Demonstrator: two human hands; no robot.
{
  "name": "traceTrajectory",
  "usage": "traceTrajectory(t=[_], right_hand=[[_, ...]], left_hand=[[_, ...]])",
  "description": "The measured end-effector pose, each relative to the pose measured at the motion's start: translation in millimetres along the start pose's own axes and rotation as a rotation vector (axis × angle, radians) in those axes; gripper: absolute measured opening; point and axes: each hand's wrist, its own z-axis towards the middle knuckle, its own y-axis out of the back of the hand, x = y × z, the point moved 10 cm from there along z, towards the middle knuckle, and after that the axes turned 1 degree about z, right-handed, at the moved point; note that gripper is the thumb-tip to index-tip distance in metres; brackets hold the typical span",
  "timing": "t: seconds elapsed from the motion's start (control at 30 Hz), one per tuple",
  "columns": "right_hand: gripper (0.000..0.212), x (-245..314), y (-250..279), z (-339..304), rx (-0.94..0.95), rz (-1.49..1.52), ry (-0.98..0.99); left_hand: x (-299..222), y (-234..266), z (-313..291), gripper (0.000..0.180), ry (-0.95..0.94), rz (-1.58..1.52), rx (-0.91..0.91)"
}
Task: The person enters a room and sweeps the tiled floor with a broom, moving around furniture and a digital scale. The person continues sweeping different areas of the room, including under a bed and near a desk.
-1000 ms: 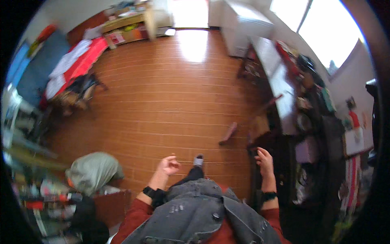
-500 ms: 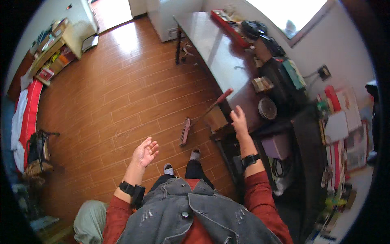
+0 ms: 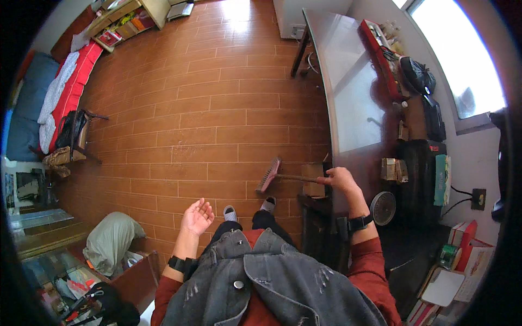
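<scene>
A long-handled brush (image 3: 268,175) with a pink, bristled head stands out over the floor, left of the dark table (image 3: 348,108). My right hand (image 3: 341,180) is closed round the end of its handle beside the table's edge. The bristles face left. Whether the head touches the floor I cannot tell. My left hand (image 3: 197,217) hangs in the air over the floor, palm turned up and fingers apart, holding nothing. It is well left of the brush. A cardboard box (image 3: 314,188) sits just under the handle, partly hidden.
On the table lie a red tray (image 3: 380,60), a black bag (image 3: 417,75), small boxes (image 3: 394,170) and a round dish-like thing (image 3: 383,208). At the left are a chair (image 3: 76,133), a red-covered seat (image 3: 81,76) and a cloth-covered thing (image 3: 113,242). Brown tiled floor (image 3: 206,114) lies ahead.
My right hand, open near the handle before, has closed on the brush handle. The view has turned, so the room appears shifted. My left hand stays open.
</scene>
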Motion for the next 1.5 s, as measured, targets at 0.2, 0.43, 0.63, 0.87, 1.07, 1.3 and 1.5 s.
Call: traceTrajectory(t=[0.2, 0.43, 0.63, 0.87, 1.07, 1.3, 1.5], right_hand=[[0.023, 25, -82, 5, 0.480, -0.371, 0.168], [0.031, 14, -89, 10, 0.509, -0.368, 0.175], [0.058, 15, -106, -53, 0.556, 0.639, -0.455], [0.023, 108, -161, 43, 0.333, 1.286, -0.584], [0.023, 191, -193, 142, 0.330, 1.451, -0.728], [0.023, 265, -182, 177, 0.466, 1.646, -0.578], [0.054, 252, -127, 140, 0.419, 1.755, -0.540]], left_hand=[[-1, -46, 18, 0.013, -0.016, 0.029, 0.096], [-17, -72, 62, 0.013, 0.060, 0.094, 0.110], [-47, -71, 134, 0.013, 0.224, 0.138, 0.106], [-105, -103, 189, 0.014, 0.318, 0.395, 0.076], [-163, -101, 214, 0.016, 0.308, 0.409, 0.032], [-184, -88, 229, 0.016, 0.343, 0.380, -0.030], [-188, -108, 242, 0.015, 0.350, 0.376, 0.015]])
